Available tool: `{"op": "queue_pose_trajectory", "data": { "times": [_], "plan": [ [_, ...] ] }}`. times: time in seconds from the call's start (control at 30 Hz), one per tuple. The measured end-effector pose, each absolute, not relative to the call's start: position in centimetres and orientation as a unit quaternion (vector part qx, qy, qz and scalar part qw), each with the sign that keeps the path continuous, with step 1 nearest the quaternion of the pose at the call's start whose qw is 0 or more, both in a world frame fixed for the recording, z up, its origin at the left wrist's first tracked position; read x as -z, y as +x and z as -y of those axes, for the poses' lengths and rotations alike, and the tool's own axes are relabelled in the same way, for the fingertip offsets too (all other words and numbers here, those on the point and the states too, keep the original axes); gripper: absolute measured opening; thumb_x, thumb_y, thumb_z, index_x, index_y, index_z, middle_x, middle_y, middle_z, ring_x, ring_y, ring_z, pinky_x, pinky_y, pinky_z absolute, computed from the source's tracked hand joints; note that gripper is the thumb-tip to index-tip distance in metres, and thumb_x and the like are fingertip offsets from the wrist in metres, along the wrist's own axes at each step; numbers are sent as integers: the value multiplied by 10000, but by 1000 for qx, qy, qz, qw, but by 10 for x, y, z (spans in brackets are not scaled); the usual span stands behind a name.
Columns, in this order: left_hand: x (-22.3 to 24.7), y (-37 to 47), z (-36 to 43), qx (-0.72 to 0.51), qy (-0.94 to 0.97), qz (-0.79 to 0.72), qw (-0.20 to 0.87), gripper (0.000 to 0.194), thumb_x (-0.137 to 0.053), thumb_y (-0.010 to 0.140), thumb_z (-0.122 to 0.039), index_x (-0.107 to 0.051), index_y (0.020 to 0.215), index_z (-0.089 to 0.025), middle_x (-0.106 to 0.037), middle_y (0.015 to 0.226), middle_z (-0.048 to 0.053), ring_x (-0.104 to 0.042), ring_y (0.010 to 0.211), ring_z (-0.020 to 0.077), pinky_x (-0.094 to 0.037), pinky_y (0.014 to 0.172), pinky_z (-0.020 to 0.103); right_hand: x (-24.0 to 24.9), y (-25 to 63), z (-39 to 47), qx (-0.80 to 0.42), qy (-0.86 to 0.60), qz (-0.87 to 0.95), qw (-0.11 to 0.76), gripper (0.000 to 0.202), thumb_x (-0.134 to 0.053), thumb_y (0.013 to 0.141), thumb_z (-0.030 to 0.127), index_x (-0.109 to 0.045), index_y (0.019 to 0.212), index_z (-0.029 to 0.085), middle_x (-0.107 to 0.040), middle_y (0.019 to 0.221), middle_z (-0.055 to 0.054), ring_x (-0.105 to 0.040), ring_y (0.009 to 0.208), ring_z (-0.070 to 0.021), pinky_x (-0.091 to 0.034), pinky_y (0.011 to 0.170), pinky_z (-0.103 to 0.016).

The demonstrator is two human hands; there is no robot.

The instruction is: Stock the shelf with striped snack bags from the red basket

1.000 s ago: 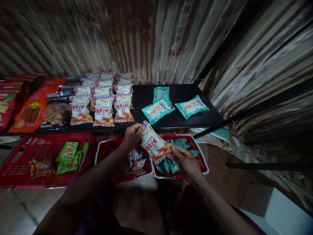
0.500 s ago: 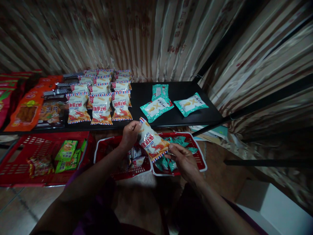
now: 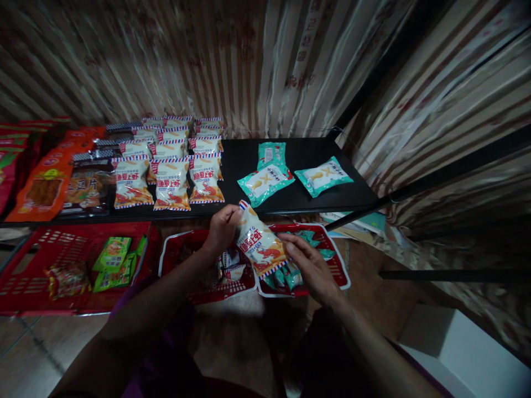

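A white and orange snack bag (image 3: 262, 243) with a red-and-blue striped edge is tilted between my two hands, above the red baskets. My left hand (image 3: 223, 226) is closed, pinching its upper left corner between thumb and fingers. My right hand (image 3: 310, 265) grips the bag's right side, fingers lying along the edge. Matching snack bags (image 3: 172, 185) stand in rows on the black shelf (image 3: 236, 157) just beyond. To their right lie several teal snack bags (image 3: 267, 183), one of them (image 3: 324, 177) apart from the others.
Below the shelf, a red basket (image 3: 332, 260) holds teal packets, and another red basket (image 3: 176, 237) holds small packs. At left, a wider red basket (image 3: 25, 276) contains green packets (image 3: 115, 254). Orange bags (image 3: 45, 188) stand at the shelf's left. A white box (image 3: 477, 354) sits lower right.
The fingers of my right hand have shifted up along the bag's right edge. The bag has turned slightly, its lower end moving a little. My left hand keeps its pinch.
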State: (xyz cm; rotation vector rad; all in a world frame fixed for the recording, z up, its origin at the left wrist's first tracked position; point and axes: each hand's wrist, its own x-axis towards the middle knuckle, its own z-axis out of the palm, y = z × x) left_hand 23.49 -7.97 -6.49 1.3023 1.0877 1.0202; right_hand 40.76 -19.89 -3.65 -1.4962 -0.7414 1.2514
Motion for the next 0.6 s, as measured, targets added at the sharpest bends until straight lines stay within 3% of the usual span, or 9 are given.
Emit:
{"op": "queue_pose_trajectory", "data": {
  "times": [0.27, 0.47, 0.6],
  "plan": [
    [66, 235, 81, -436, 558, -453, 542, 178, -537, 776, -346, -580, 707, -187, -549, 628, -29, -477, 592, 115, -362, 551, 217, 39, 400, 192, -550, -609, 305, 483, 426, -807, 582, 435, -721, 962, 261, -730, 934, 0, -653, 801, -195, -501, 744, -312],
    [62, 234, 81, -462, 514, -445, 569, 172, -587, 752, -331, -564, 834, -181, -632, 781, 11, -587, 705, 137, -443, 651, 245, 46, 397, 192, -517, -632, 266, 512, 449, -798, 593, 449, -727, 981, 234, -743, 857, -15, -655, 699, -183, -519, 669, -311],
    [57, 229, 90, -470, 574, -487, 460, 172, -569, 797, -356, -557, 812, -185, -588, 808, 14, -578, 737, 138, -462, 690, 261, 44, 398, 193, -450, -662, 267, 536, 495, -775, 611, 472, -711, 1021, 202, -738, 866, -35, -661, 711, -204, -538, 668, -346]
  ]
}}
